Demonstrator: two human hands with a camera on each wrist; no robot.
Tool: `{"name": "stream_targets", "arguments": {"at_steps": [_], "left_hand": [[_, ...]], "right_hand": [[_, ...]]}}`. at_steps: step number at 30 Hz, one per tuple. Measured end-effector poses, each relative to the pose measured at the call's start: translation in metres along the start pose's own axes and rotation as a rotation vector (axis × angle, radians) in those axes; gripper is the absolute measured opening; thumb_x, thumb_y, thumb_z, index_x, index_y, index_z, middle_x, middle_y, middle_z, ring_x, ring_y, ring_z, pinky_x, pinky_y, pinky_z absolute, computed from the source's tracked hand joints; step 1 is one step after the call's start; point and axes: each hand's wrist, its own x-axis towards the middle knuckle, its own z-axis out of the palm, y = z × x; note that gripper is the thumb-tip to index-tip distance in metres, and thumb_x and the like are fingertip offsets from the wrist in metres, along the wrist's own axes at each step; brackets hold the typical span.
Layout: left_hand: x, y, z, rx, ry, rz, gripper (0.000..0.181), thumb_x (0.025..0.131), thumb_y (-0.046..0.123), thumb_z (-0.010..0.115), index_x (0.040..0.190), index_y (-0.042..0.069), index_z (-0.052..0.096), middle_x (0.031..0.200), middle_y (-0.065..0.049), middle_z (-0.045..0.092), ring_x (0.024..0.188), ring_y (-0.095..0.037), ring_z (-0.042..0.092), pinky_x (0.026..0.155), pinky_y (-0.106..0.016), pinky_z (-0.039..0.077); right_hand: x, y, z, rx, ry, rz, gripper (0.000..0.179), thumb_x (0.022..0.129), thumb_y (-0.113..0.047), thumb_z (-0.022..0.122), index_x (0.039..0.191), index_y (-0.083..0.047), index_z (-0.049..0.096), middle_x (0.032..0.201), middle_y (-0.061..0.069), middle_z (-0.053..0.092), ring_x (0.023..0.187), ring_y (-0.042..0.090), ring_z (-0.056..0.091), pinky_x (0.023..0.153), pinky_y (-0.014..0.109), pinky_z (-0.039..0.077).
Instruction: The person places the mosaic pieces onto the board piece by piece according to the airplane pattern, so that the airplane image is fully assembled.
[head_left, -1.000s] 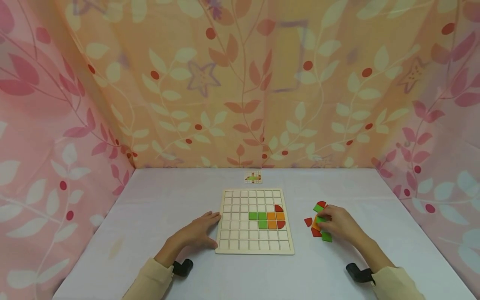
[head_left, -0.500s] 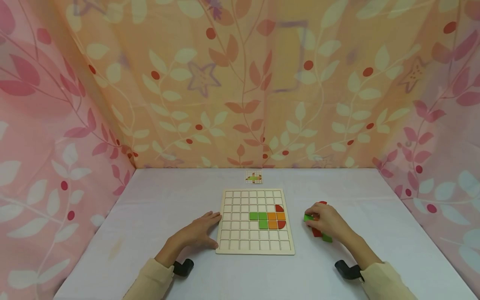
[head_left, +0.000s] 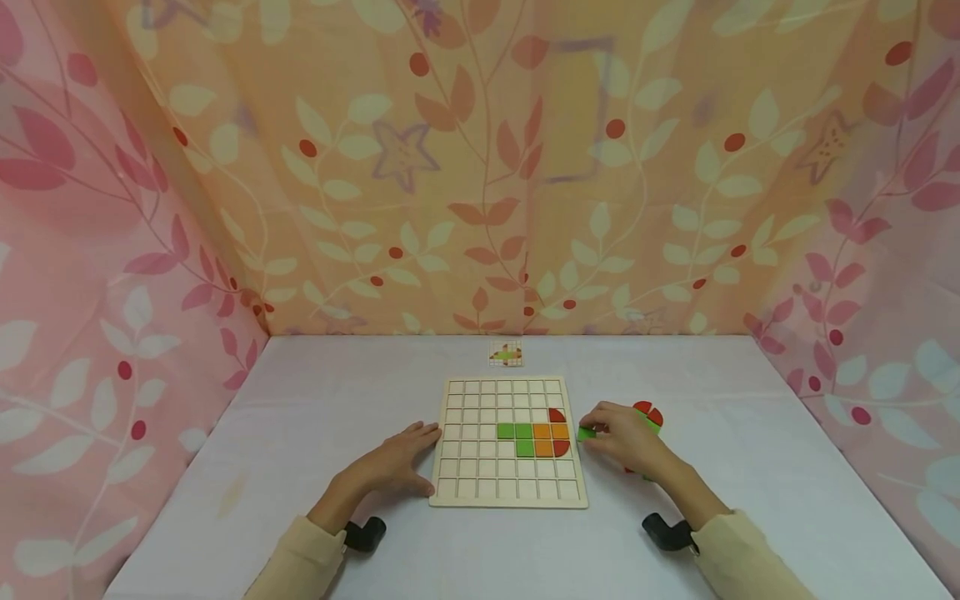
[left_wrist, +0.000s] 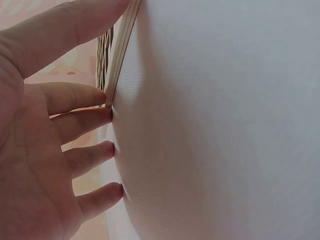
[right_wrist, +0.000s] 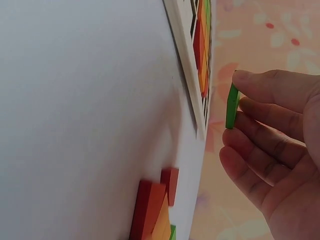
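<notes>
A pale wooden grid board [head_left: 472, 492] lies flat in the middle of the table. Green squares [head_left: 515, 432], orange squares [head_left: 543, 440] and two red quarter-round pieces [head_left: 561, 448] fill some cells on its right side. My left hand [head_left: 393, 458] rests at the board's left edge, fingers spread, thumb and index fingertip touching the edge in the left wrist view. Just off the board's right edge, my right hand [head_left: 626, 435] pinches a green square tile [right_wrist: 232, 106] between thumb and fingers, raised above the table. Behind it, the pile of loose tiles [head_left: 654, 414] is partly hidden.
A small picture card [head_left: 506, 353] with a coloured grid pattern lies beyond the board's far edge. Red and orange loose pieces [right_wrist: 150, 207] lie on the white tabletop in the right wrist view. Floral cloth [head_left: 480, 167] walls enclose the table's back and sides.
My right hand has picked a green tile from the pile and carried it left toward the board. My left hand stays at the board's edge.
</notes>
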Motion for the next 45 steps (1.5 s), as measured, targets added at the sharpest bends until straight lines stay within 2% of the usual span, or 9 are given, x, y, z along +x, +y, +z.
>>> {"name": "stream_targets", "arguments": {"at_steps": [10,29,33,39,45], "left_hand": [[0.002,-0.001,-0.002,0.002,-0.009,0.019,0.090,0.074,0.026,0.085,0.147,0.002,0.040,0.157,-0.013,0.036,0.149,-0.037,0.023,0.117,-0.058,0.025],[0.003,-0.001,-0.001,-0.012,0.006,-0.022,0.090,0.071,0.025,0.087,0.147,0.005,0.043,0.156,-0.009,0.038,0.149,-0.033,0.024,0.117,-0.056,0.027],[0.003,-0.001,-0.001,-0.010,0.010,-0.026,0.090,0.071,0.024,0.086,0.147,0.006,0.042,0.156,-0.008,0.038,0.149,-0.032,0.024,0.117,-0.055,0.027],[0.003,-0.001,0.000,-0.019,0.012,-0.026,0.090,0.071,0.024,0.087,0.147,0.005,0.043,0.156,-0.009,0.038,0.149,-0.033,0.024,0.117,-0.056,0.027],[0.003,-0.003,0.002,-0.022,0.011,-0.019,0.090,0.071,0.024,0.087,0.147,0.005,0.043,0.156,-0.009,0.038,0.149,-0.033,0.024,0.117,-0.056,0.027]], "right_hand": [[0.017,-0.017,0.011,0.030,-0.070,-0.036,0.019,0.081,-0.013,0.077,0.099,-0.007,0.074,0.094,-0.003,0.066,0.083,0.012,0.055,0.075,0.025,0.051],[0.039,-0.050,0.039,-0.021,-0.112,-0.229,0.019,0.080,-0.015,0.078,0.097,-0.006,0.075,0.083,-0.004,0.060,0.071,0.006,0.046,0.063,0.018,0.039],[0.043,-0.058,0.044,-0.052,-0.120,-0.256,0.017,0.080,-0.014,0.077,0.095,-0.007,0.075,0.083,-0.004,0.061,0.071,0.005,0.047,0.063,0.018,0.041],[0.045,-0.069,0.050,-0.073,-0.140,-0.257,0.017,0.080,-0.017,0.078,0.095,-0.008,0.075,0.086,-0.004,0.063,0.075,0.005,0.052,0.066,0.020,0.045],[0.047,-0.073,0.057,-0.051,-0.173,-0.237,0.018,0.082,-0.017,0.077,0.098,-0.009,0.075,0.087,-0.004,0.062,0.077,0.007,0.049,0.066,0.019,0.044]]}}
